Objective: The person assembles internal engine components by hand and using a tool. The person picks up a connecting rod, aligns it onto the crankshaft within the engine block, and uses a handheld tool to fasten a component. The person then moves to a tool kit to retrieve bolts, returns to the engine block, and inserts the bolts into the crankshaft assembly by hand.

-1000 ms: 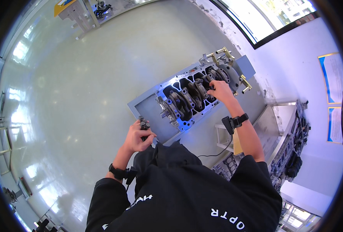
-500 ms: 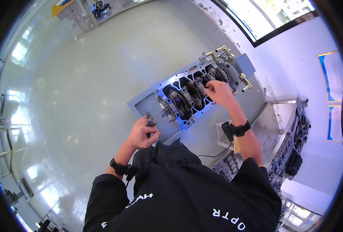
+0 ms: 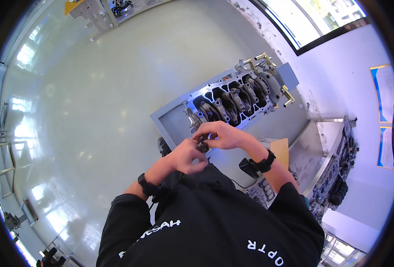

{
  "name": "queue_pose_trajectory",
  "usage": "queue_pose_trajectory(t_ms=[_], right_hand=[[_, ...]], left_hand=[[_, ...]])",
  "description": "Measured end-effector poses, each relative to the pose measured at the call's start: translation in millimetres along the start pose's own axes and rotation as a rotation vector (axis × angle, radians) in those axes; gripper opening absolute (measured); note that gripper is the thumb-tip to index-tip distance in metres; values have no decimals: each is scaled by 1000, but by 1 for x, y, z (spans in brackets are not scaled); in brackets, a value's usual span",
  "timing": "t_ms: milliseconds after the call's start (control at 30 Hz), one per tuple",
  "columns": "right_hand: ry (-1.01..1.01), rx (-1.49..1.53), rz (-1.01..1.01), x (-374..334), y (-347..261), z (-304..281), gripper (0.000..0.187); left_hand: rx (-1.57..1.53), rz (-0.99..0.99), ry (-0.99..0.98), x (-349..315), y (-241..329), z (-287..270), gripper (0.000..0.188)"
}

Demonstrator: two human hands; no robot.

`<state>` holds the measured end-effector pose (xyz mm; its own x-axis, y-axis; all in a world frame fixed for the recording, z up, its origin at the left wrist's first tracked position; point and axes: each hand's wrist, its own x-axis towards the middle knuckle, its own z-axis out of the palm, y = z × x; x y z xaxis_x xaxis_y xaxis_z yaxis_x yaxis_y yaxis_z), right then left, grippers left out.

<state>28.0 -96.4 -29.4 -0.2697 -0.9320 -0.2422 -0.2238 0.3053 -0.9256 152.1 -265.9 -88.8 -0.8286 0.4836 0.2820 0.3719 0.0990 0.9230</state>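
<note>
In front of my body, both hands meet at a small dark metal part (image 3: 202, 145) whose exact kind I cannot make out. My left hand (image 3: 184, 156) is closed around it, fingers curled. From the right, my right hand (image 3: 224, 135) arches over, thumb and fingertips pinched on the same part. Just beyond the hands lies an engine block (image 3: 221, 86), its open side up. A crankshaft (image 3: 234, 99) runs along it, with several caps across it. My hands hide the block's near left corner.
The block rests on a grey metal stand (image 3: 168, 116) with brass-coloured handles (image 3: 288, 95) at its far right end. A wooden stool top (image 3: 279, 152) stands to the right. Beyond it, a metal rack (image 3: 326, 164) carries engine parts. A wall and window bound the right.
My right hand has drawn back from the crankshaft to meet my left hand at the small part. My left hand has moved slightly right with it.
</note>
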Motion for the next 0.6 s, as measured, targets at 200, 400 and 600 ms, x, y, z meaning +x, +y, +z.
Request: queue_pose_trajectory(t_ms=[200,400,600], right_hand=[[-3,115,13,-6,19,16,36],[221,1,-99,-19,21,19,25],[425,-341,1,-27,6,-26,17]], left_hand=[[-37,-61,-53,-6,4,8,13],[109,56,17,-3,-5,4,16],[177,-108,127,-22,-6,-13,15]])
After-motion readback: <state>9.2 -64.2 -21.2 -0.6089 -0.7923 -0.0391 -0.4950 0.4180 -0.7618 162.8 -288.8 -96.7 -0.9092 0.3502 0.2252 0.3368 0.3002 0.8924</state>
